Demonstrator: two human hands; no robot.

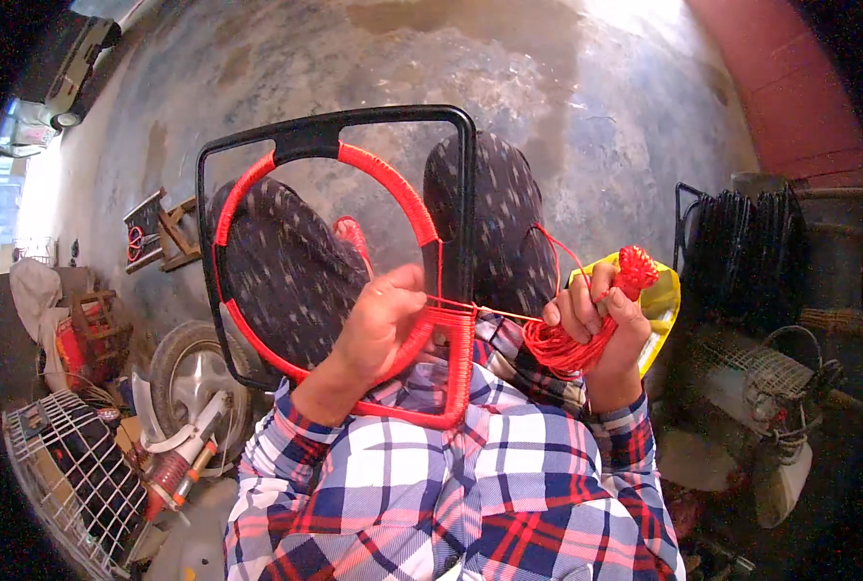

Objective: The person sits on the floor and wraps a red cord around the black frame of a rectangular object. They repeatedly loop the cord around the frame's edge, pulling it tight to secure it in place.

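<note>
A black frame (466,194) with rounded corners and an inner ring rests across my lap and knees. Red cord is wound tightly over several stretches of the ring (380,172) and over the near right corner. My left hand (383,324) reaches inside the ring, its fingers closed on strands of red cord beside the frame's right bar. From there the cord stretches right, past the bar, toward my right hand (605,324). That hand is closed round a thick bundle of red cord (572,349), whose knotted top sticks out above the fist. A loose strand loops by my right knee.
A yellow bag or wrapper (666,300) is behind my right hand. To the left lie a small wooden stool (175,232), a wheel (194,373) and a white wire rack (68,484). Black frames (746,237) are stacked at the right, near a wire basket (751,363).
</note>
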